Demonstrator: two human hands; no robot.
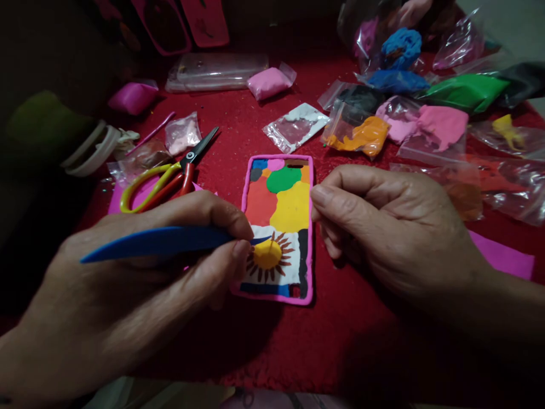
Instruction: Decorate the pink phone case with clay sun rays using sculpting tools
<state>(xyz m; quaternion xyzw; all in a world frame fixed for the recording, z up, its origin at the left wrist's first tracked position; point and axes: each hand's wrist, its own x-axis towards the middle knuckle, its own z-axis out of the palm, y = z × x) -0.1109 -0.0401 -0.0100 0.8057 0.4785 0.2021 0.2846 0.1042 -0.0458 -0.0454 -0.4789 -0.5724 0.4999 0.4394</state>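
Two bare hands over a red desk (336, 341), head view, light dim. Between them, flat on the desk, lies the panel (293, 210): rounded corners, raised pink rim, patches of red, yellow, green, blue, orange and black inside. Its near half has a white ground with a yellow disc ringed by brown rays.

Left hand (140, 289): thumb and index finger pinching a blue tool (149, 244) near its narrow end. Tip lies over the disc's upper edge; contact with it can't be made out. Broad end points left, across the hand.

Right hand (392, 227): at the panel's right side, thumb and index fingers pressed together, the others curled under. Thumb tip right at the pink rim, seemingly touching it, though the poor light leaves that uncertain.

Left of the panel: scissors (183, 170), blades a dark colour, handles yellow and red, points away to the upper right. Pink stick (151, 133) and small bag of pale pink clay (183, 133) beyond them. Farther back, a clear case (217, 72). White bag (296, 126) past the panel's far edge; orange bag (361, 136) right of it, green bag (468, 91) farther right.
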